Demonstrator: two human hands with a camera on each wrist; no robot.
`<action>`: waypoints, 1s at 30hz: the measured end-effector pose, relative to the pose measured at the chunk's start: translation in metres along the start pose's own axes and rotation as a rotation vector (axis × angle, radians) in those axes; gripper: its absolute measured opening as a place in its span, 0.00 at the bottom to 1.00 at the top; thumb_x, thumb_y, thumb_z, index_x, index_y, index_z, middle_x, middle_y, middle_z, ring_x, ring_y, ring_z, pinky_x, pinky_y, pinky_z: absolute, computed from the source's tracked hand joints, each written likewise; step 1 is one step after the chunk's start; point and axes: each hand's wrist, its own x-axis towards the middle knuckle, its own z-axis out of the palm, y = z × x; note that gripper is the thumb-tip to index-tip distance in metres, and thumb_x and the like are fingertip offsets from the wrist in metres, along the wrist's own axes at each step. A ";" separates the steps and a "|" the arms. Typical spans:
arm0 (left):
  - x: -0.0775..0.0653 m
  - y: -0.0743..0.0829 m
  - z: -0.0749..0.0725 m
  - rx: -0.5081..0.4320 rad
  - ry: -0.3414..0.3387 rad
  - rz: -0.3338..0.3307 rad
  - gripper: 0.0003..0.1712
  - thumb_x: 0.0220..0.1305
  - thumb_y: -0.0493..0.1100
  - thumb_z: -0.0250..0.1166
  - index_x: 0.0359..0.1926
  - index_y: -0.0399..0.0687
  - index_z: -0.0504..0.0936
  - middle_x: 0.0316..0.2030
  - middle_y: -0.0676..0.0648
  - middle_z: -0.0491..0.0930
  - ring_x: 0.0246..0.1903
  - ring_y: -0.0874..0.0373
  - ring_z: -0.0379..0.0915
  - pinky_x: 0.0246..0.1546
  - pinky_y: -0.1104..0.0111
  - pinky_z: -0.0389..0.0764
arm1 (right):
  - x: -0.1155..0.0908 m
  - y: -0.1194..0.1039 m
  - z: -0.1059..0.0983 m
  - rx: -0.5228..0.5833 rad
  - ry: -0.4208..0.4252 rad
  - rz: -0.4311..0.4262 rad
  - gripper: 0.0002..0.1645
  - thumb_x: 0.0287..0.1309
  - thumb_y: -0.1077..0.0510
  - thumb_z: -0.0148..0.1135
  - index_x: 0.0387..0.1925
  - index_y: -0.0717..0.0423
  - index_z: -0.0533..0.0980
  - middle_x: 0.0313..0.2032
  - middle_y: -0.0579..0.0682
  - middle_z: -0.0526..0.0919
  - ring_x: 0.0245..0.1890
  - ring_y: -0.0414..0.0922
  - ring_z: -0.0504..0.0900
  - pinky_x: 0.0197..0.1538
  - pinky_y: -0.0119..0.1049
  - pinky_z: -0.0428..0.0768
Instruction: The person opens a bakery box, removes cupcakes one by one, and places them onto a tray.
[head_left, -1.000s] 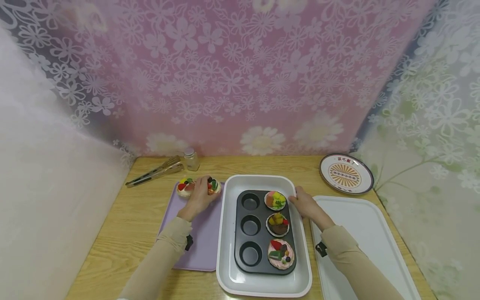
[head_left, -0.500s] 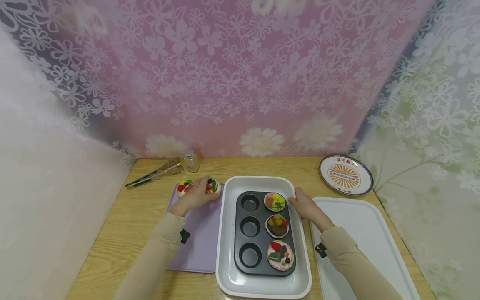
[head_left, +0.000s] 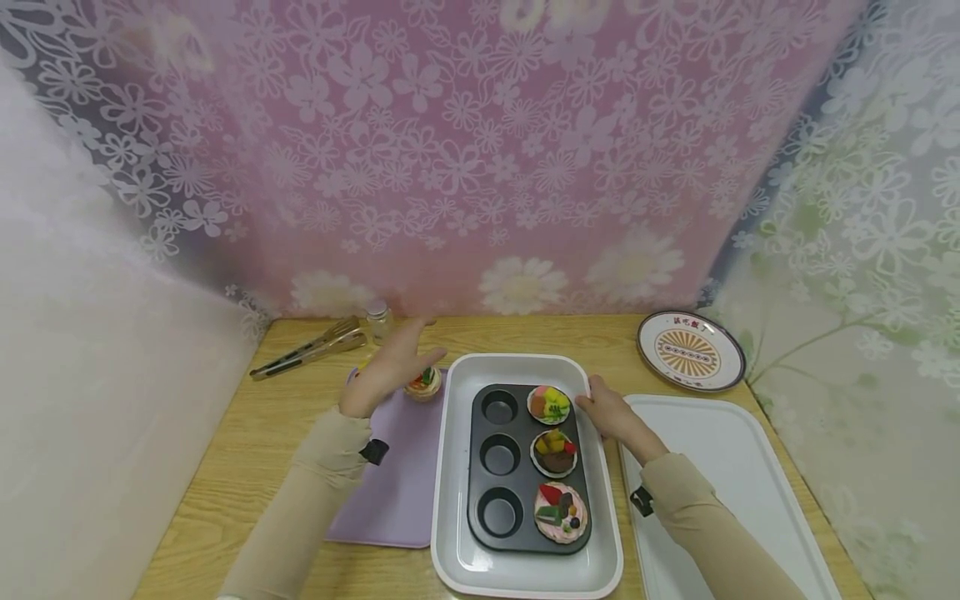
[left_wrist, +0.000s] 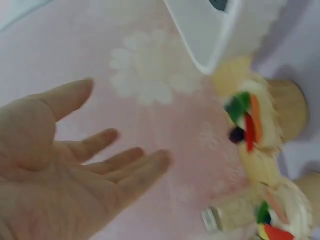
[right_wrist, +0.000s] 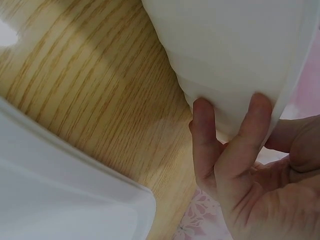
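Note:
My left hand (head_left: 393, 367) is raised over the far end of the purple tray (head_left: 390, 492), fingers spread and nothing held. Close below stands a fruit-topped cupcake (head_left: 424, 385); a second cupcake (left_wrist: 287, 212) shows beside it in the left wrist view, mostly hidden by the hand in the head view. With thumb at the rim and fingertips against the outer wall, my right hand (head_left: 609, 408) grips the deep white tray (head_left: 525, 577). Inside lies a dark muffin pan (head_left: 523, 467); its right column holds a yellow-topped cupcake (head_left: 550, 404), a chocolate one (head_left: 555, 452) and a pink one (head_left: 561, 512).
Tongs (head_left: 307, 350) and a small glass jar (head_left: 380, 323) are at the back left. A round patterned plate (head_left: 690, 350) leans at the back right, behind a flat white tray (head_left: 727, 492). Patterned curtains enclose the wooden table (head_left: 217, 475).
My left hand has let go of the cupcake at the purple tray's far end and lifted away, fingers opening. The right hand keeps its grip on the deep white tray.

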 end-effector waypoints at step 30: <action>0.039 0.053 0.131 0.030 -0.383 0.268 0.55 0.74 0.52 0.68 0.86 0.49 0.42 0.86 0.43 0.44 0.85 0.48 0.43 0.83 0.52 0.55 | -0.002 -0.001 0.000 0.018 0.003 0.014 0.24 0.82 0.57 0.48 0.66 0.70 0.59 0.52 0.76 0.80 0.29 0.52 0.84 0.23 0.42 0.82</action>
